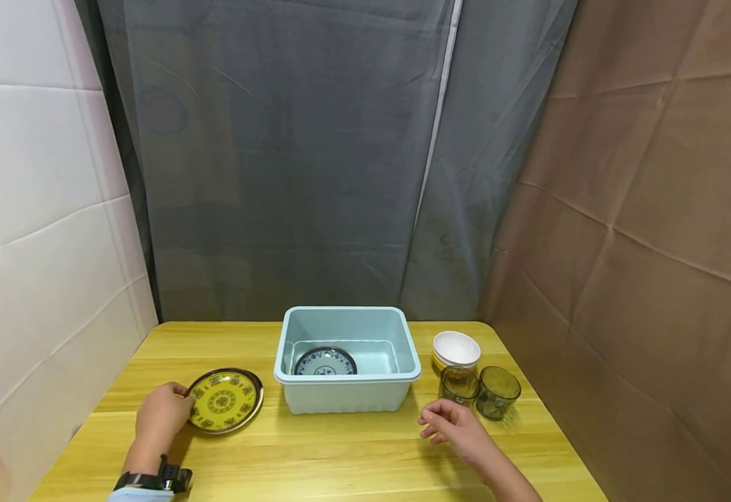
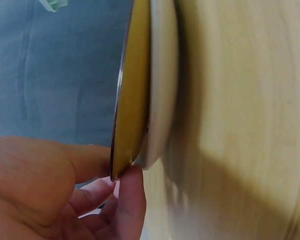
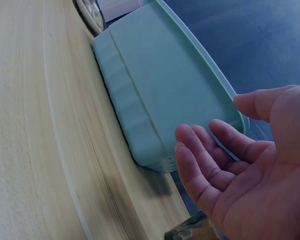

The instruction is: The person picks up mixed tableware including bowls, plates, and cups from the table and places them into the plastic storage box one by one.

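Note:
At the left of the table, my left hand (image 1: 163, 413) pinches the near-left rim of a yellow patterned plate (image 1: 222, 401). In the left wrist view the thumb lies on the yellow plate's (image 2: 131, 95) upper side and a finger is beneath its rim. Directly under it is a second, pale-sided plate (image 2: 162, 85). My right hand (image 1: 456, 429) hovers above the table with loosely curled fingers and holds nothing. It is nearest to two dark glass cups (image 1: 497, 392). Between the hands stands a light blue plastic basin (image 1: 348, 396), with a blue-and-white plate (image 1: 326, 362) inside.
White bowls (image 1: 456, 347), stacked, stand behind the glass cups at the right. Wooden tabletop (image 1: 315, 460) extends in front of the basin. A grey curtain (image 1: 290, 174) hangs behind the table, with a white cloth (image 1: 45, 174) on the left and a brown one (image 1: 648, 209) on the right.

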A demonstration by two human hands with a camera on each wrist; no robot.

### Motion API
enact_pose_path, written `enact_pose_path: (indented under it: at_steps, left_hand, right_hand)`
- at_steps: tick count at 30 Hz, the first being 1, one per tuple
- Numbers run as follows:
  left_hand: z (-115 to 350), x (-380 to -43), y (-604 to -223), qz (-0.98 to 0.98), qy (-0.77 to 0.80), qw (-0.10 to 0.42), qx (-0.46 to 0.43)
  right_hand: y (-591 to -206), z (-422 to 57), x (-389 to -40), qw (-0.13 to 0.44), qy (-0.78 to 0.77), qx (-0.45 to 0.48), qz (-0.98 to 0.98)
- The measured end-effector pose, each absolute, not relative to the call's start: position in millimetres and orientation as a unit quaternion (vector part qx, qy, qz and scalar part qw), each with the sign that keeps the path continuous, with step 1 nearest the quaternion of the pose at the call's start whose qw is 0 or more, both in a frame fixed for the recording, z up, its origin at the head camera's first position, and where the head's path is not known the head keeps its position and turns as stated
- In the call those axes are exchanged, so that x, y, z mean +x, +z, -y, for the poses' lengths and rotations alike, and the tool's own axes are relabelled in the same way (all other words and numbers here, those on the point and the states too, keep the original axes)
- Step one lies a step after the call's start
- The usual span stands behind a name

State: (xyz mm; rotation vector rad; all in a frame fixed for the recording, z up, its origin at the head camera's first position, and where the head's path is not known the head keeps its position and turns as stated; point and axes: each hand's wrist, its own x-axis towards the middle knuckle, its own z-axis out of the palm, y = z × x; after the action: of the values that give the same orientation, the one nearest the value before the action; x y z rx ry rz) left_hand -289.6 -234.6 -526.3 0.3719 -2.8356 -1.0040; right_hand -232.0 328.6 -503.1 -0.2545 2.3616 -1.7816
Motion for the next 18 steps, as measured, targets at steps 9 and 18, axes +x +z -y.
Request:
enact_pose_path:
  at_steps: [9, 18]
  left_hand:
    - [240, -285, -516, 0.915, -0.377, 0.078, 0.118]
    - [237, -278, -512, 0.863, -0.48, 0.087, 0.131]
  right_hand:
    - [-503, -329, -231, 0.095, -0.601, -0.083, -0.79]
    - [-504, -329, -233, 0.093, -0.596, -0.082, -0.793]
